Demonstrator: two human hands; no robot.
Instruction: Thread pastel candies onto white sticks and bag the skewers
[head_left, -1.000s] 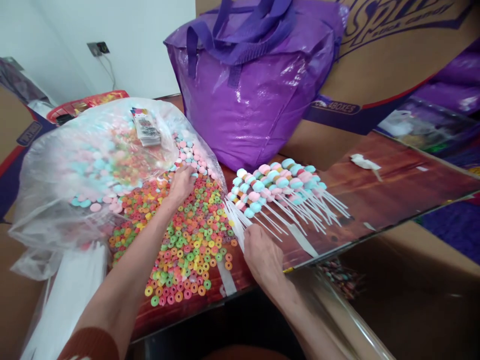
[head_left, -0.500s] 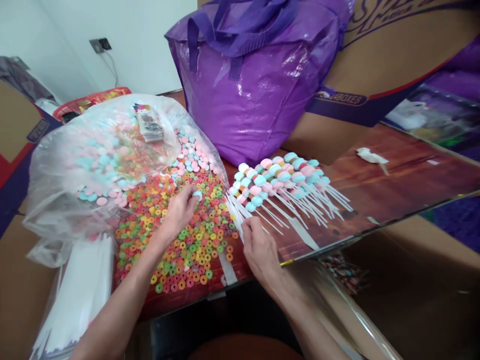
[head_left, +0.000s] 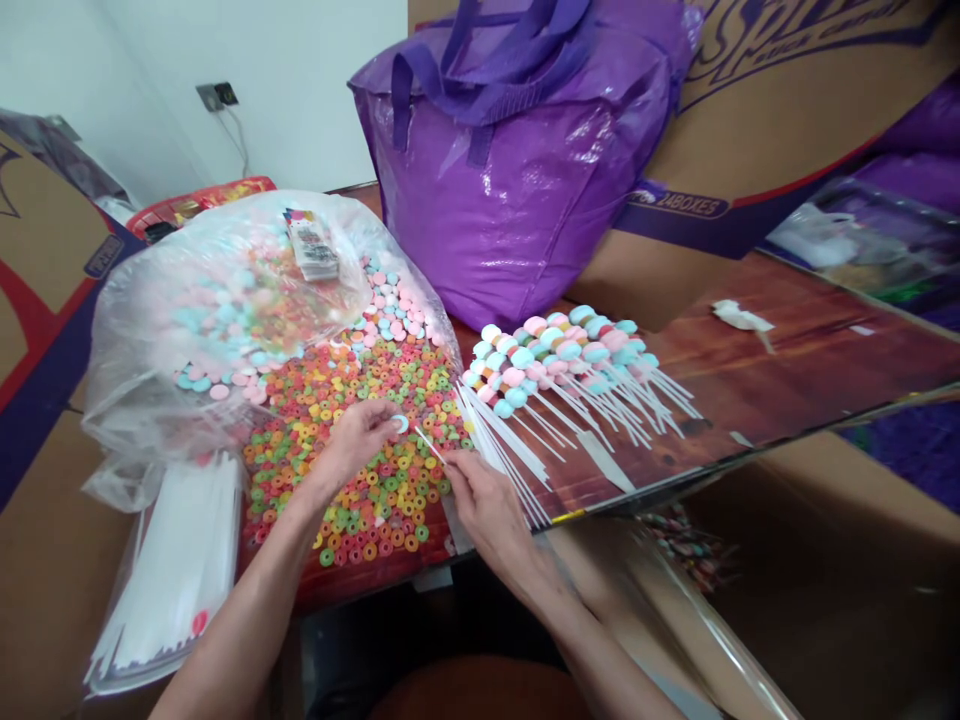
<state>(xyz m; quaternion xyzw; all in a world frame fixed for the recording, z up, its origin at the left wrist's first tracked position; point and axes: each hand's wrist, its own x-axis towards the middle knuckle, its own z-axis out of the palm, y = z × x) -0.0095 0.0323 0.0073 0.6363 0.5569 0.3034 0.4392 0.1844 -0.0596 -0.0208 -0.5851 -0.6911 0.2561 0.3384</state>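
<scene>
My left hand pinches a pale blue candy disc over the heap of ring candies. Close to its right, my right hand grips a thin white stick, whose bare tip points at the disc; a small gap separates them. More white sticks lie in a loose bunch beyond my right hand. Beside that bunch, several finished-looking candy skewers lie side by side, threaded with pastel discs and rings. Pink, blue and white discs are piled behind the rings.
A clear plastic bag covers part of the candy, with a stack of printed labels on top. A purple bag and a cardboard box stand behind. White plastic sleeves lie at left. Crumpled white paper is at right.
My right hand has moved left from the bunch of sticks, bringing one stick to the disc. My left hand has shifted slightly down with the blue disc in its fingers.
</scene>
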